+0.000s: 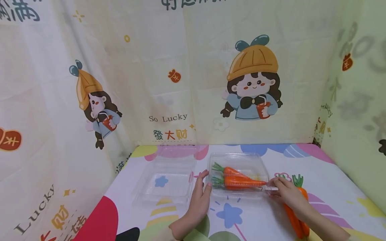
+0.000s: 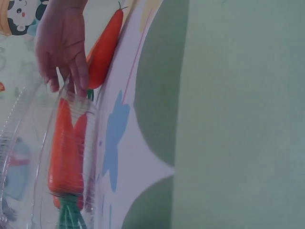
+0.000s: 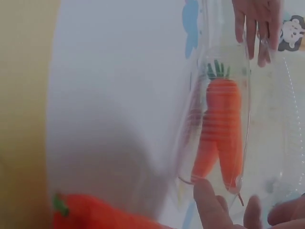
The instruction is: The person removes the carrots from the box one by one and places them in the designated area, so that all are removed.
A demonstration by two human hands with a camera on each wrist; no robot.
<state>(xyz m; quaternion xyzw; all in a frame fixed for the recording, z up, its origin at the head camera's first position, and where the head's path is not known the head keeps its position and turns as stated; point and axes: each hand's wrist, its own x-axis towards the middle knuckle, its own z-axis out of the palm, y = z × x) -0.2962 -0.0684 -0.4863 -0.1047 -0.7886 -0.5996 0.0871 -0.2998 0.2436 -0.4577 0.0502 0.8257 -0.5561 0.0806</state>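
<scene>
A clear plastic clamshell box (image 1: 238, 194) stands on the table with two orange carrots (image 1: 244, 181) lying in it, green tops to the left. My left hand (image 1: 199, 199) is upright at the box's left end, its fingers straight and right at the wall. At the opposite end, my right hand (image 1: 286, 194) has its fingertips at the rim, close to the carrots' thin tips. The right wrist view shows its fingers (image 3: 206, 200) near those tips, which reach the box's end. More carrots (image 1: 292, 219) lie on the table, partly hidden under my right forearm.
Another clear plastic box (image 1: 169, 197) stands open on the left of the table (image 1: 256, 217). A patterned cloth (image 1: 205, 100) hangs behind the table and along both sides. Something black (image 1: 128, 234) shows at the lower left edge.
</scene>
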